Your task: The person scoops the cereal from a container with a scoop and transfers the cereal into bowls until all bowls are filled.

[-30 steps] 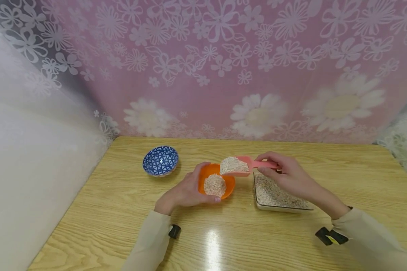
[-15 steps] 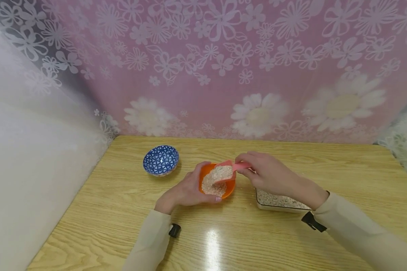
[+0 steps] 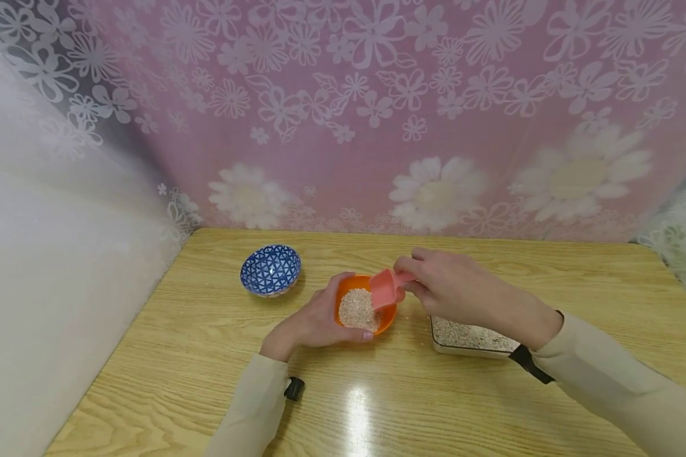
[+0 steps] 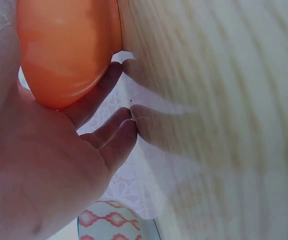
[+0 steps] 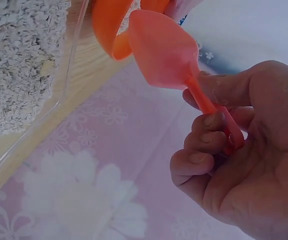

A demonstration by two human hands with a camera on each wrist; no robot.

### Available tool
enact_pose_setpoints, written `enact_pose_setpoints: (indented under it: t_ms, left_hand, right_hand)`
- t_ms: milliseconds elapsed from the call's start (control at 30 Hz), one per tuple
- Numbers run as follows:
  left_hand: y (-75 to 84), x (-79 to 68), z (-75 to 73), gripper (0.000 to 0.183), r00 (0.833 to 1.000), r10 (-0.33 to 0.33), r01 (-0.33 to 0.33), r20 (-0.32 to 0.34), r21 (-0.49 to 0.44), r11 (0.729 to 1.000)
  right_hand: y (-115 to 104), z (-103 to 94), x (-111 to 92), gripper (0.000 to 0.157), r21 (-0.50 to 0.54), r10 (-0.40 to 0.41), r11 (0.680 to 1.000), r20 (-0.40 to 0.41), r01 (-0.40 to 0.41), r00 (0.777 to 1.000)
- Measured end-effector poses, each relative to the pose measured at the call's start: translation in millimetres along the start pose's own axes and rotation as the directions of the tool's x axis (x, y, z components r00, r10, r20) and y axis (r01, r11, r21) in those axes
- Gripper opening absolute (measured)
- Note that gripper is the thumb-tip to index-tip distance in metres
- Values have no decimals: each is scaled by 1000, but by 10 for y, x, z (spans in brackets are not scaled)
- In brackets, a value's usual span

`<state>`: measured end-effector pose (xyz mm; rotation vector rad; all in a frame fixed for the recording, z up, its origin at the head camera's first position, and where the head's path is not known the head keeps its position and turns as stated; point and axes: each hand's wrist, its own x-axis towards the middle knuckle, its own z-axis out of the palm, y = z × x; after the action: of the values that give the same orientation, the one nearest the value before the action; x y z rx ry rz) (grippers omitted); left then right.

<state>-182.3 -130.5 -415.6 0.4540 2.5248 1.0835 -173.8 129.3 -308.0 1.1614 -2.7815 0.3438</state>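
My left hand [image 3: 314, 320] curves round the near left side of an orange bowl [image 3: 347, 285], thumb at the front rim and fingers behind. In the left wrist view its fingertips rest on the tabletop under the bowl's wall [image 4: 66, 50]. A mound of pale oat flakes [image 3: 356, 309] lies in the bowl. My right hand [image 3: 454, 289] grips the handle of a pink scoop [image 3: 384, 289] over the bowl's right side. The scoop is tipped down to the left, and its inside shows no flakes. The right wrist view shows the scoop's underside [image 5: 161, 47] and fingers curled round the handle.
A clear, dark-rimmed rectangular container [image 3: 474, 352] of flakes stands at the right, partly hidden under my right forearm. A blue-and-white patterned bowl [image 3: 271, 271] sits at the back left. A floral curtain [image 3: 343, 127] hangs behind the wooden table [image 3: 206, 355].
The scoop, full of flakes a second ago, has moved left over the orange bowl, tipped and emptied into it. The mound there has grown. My left hand has stayed put.
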Motion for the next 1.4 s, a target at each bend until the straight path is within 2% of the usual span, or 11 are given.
enact_pose_setpoints:
  t_ms: [200,533,633,767,867,1033,1200,1300,1400]
  left_hand:
    - [-7,8,4,113,1000,1,-1,4,1,1000]
    - [-11,3,0,113,1000,8,-8,3,28,1000]
    - [-11,-5,-6,114,1000,14,-14,5,33,999]
    - [4,-14,-16,116,999,37,-37,15,43,998]
    - [30,-28,-26,116,999,41,-41,14,67,997]
    - [115,-42,-27,112,997,52,-45,-65,104,994]
    - [276,-37,3,101,979,132,-120,-152,89,989]
    - [381,-30,51,97,970,178,-167,-169,76,983]
    - [486,-14,117,95,962,217,-211,-165,58,976]
  right_hand:
    - [5,-17,-59,6,-19,-10,1000,-32,9,999]
    - [161,54,-193,17,115,40,993,-112,-27,993]
    - [222,72,-260,20,207,92,976,-112,-67,989]
    - [305,67,-386,22,342,174,931,-112,-127,978]
    - [368,50,-505,21,386,225,908,-120,-163,967]
    - [495,36,-732,20,383,293,898,-150,-217,944]
    - [668,29,-977,21,391,355,878,-144,-277,924]
    - [773,46,-1113,22,370,370,880,-144,-296,918]
    - [847,84,-1228,26,358,351,891,-154,-279,923]
